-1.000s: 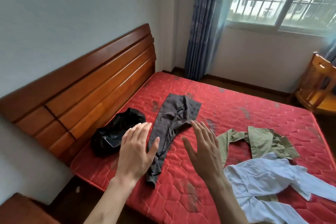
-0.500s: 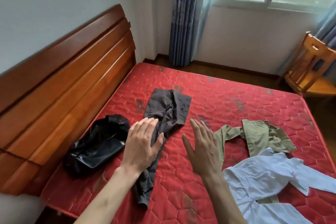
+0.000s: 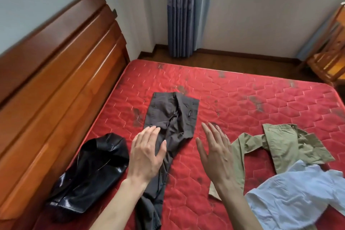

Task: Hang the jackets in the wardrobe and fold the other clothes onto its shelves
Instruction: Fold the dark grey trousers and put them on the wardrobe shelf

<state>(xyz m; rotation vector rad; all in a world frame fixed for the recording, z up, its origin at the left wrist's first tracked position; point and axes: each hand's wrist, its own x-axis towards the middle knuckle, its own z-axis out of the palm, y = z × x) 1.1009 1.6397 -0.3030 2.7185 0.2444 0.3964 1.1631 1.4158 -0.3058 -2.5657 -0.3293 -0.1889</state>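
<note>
Dark grey trousers (image 3: pixel 173 117) lie lengthwise on the red mattress (image 3: pixel 242 99), waist toward the far side. My left hand (image 3: pixel 147 153) is held flat with straight fingers over the trousers' left leg; I cannot tell if it touches them. My right hand (image 3: pixel 216 153) hovers open just right of the trousers, holding nothing. A shiny black jacket (image 3: pixel 89 172) is bunched at the left by the headboard. An olive green garment (image 3: pixel 280 145) and a pale blue shirt (image 3: pixel 298 196) lie crumpled at the right. No wardrobe is in view.
A wooden headboard (image 3: pixel 56 84) runs along the bed's left side. Blue curtains (image 3: pixel 182 11) hang at the far wall above a dark wood floor. A wooden chair (image 3: pixel 330 56) stands at the far right corner.
The view has tilted down and closer to the bed. Both hands stay open and have moved slightly forward over the trousers; the clothes have not moved.
</note>
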